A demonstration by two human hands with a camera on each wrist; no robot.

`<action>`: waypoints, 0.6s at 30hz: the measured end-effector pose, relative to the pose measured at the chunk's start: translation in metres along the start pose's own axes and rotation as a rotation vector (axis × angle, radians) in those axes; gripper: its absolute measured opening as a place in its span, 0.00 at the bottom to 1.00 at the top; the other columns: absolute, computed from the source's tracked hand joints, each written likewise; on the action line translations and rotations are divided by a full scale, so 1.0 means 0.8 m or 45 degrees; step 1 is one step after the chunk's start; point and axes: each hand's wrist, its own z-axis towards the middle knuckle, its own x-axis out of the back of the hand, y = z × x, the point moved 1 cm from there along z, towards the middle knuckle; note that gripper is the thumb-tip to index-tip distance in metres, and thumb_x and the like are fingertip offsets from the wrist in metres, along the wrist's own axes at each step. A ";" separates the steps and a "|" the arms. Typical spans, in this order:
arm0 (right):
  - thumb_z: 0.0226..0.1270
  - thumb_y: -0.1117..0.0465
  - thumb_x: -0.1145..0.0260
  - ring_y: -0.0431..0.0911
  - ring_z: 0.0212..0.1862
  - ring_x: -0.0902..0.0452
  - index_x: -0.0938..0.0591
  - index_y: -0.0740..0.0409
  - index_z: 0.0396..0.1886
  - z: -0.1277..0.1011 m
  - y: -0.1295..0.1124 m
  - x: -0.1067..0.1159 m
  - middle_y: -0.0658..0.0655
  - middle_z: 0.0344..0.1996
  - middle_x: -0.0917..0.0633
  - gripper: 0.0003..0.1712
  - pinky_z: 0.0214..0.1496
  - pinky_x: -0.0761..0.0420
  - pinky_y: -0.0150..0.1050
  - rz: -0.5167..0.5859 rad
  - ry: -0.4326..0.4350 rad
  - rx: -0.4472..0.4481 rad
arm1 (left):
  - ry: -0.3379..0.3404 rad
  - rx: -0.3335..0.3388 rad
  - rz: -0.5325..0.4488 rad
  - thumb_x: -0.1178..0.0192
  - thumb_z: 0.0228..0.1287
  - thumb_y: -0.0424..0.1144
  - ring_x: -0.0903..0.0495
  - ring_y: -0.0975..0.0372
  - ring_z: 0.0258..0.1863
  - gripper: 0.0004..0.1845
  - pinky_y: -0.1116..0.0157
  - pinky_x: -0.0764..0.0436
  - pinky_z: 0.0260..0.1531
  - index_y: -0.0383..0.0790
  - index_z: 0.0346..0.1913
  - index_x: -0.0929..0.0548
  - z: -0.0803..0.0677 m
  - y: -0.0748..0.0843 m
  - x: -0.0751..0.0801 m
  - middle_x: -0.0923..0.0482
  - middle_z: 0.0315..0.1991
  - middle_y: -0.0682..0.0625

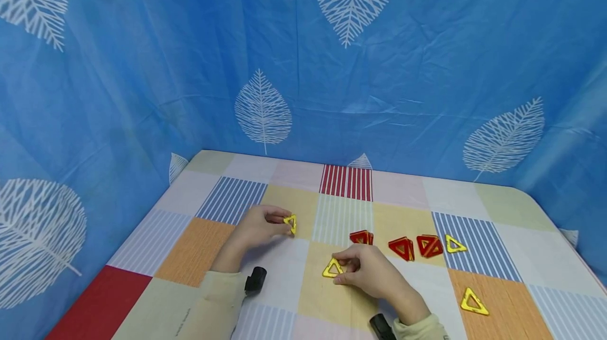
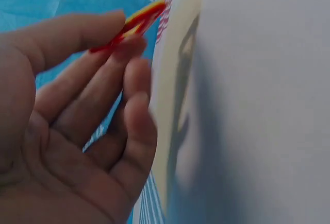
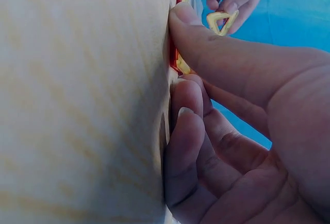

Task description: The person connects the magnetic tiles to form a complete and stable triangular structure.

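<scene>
Two thin, stiff, seemingly light yellow triangle frames: the left hand (image 1: 258,226) pinches one (image 1: 291,223) by its edges above the counter (image 1: 498,213), while the right hand (image 1: 372,271) fingers press another (image 1: 333,268) flat near centre.

A: Support surface?

B: One table (image 1: 517,213) under a checked cloth: plain squares of yellow, orange, pink, green and white, with blue-striped and red-striped ones among them, and a solid red square at the near left corner.

A: Items lying on it?

B: Three red triangle frames in a row right of centre: first (image 1: 361,236), second (image 1: 401,248), third (image 1: 429,245), the second and third close together. Some look stacked; count unclear. A yellow triangle (image 1: 455,244) lies flat just right of the third red one. Another yellow triangle (image 1: 473,302) lies well apart, nearer the front, on an orange square
</scene>
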 end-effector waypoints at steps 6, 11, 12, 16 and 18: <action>0.55 0.60 0.20 0.38 0.28 0.27 0.13 0.66 0.52 0.001 0.000 -0.001 0.48 0.31 0.17 0.25 0.27 0.25 0.34 -0.032 0.010 0.000 | -0.226 -0.139 -0.029 0.26 0.59 0.37 0.18 0.61 0.38 0.14 0.62 0.20 0.34 0.41 0.48 0.11 -0.003 0.006 -0.014 0.15 0.37 0.53; 0.57 0.61 0.21 0.37 0.28 0.26 0.13 0.66 0.51 0.001 -0.001 -0.001 0.48 0.33 0.16 0.22 0.27 0.24 0.33 -0.059 0.034 0.005 | -0.409 -0.241 -0.033 0.26 0.59 0.37 0.17 0.62 0.35 0.13 0.63 0.22 0.31 0.38 0.47 0.10 -0.006 0.015 -0.026 0.14 0.35 0.55; 0.57 0.61 0.21 0.37 0.28 0.26 0.12 0.66 0.51 0.001 -0.001 -0.001 0.48 0.33 0.15 0.22 0.27 0.24 0.33 -0.064 0.037 0.007 | -0.440 -0.251 -0.035 0.26 0.58 0.36 0.17 0.62 0.34 0.13 0.64 0.22 0.30 0.38 0.46 0.10 -0.007 0.017 -0.029 0.14 0.34 0.56; 0.57 0.61 0.21 0.36 0.28 0.26 0.12 0.64 0.49 0.002 -0.001 -0.001 0.47 0.32 0.15 0.20 0.28 0.24 0.33 -0.078 0.044 0.004 | -0.527 -0.284 -0.025 0.25 0.57 0.35 0.17 0.64 0.32 0.12 0.67 0.23 0.29 0.38 0.45 0.09 -0.010 0.022 -0.040 0.14 0.31 0.57; 0.57 0.61 0.21 0.36 0.28 0.26 0.11 0.64 0.49 0.003 0.000 -0.001 0.46 0.31 0.16 0.20 0.28 0.24 0.33 -0.082 0.044 0.002 | -0.553 -0.295 -0.015 0.25 0.57 0.34 0.17 0.64 0.31 0.12 0.67 0.23 0.29 0.38 0.44 0.09 -0.010 0.025 -0.045 0.14 0.31 0.57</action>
